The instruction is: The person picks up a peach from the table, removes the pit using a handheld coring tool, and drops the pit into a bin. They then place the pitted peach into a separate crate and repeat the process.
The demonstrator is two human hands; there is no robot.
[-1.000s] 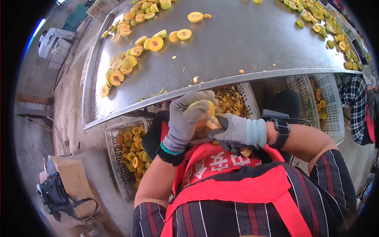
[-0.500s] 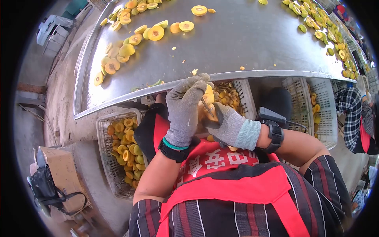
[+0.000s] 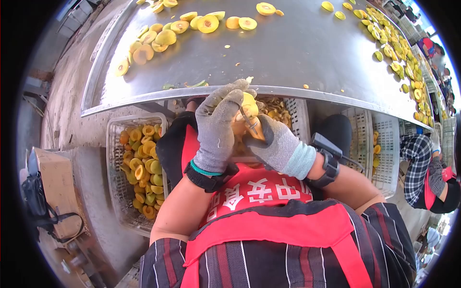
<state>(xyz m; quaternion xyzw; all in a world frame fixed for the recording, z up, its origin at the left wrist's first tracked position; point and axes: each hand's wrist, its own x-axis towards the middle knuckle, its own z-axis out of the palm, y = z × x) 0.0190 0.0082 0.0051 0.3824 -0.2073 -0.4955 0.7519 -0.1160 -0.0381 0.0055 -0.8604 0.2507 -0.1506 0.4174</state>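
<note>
My left hand point(image 3: 218, 122), in a grey glove, is closed around a yellow fruit piece point(image 3: 249, 102) just past the metal table's front edge. In my right hand point(image 3: 277, 144), also gloved, is a small tool point(image 3: 259, 129) with an orange handle and a thin dark metal end. That metal end lies against the fruit. Both hands are close together above my red apron point(image 3: 261, 189). Halved yellow fruits point(image 3: 208, 24) lie on the metal table point(image 3: 288, 57) beyond them.
A white crate point(image 3: 115, 192) of fruit halves stands at the left, near a cardboard box point(image 3: 57, 187) with a black bag. Under the table edge are more crates point(image 3: 386, 158). Green-yellow halves point(image 3: 384, 36) line the table's right side. A co-worker's checkered sleeve point(image 3: 417, 163) shows at the right.
The view has shifted, so the table and crates sit differently in it. Both hands remain together at the fruit, with the tool still in my right hand.
</note>
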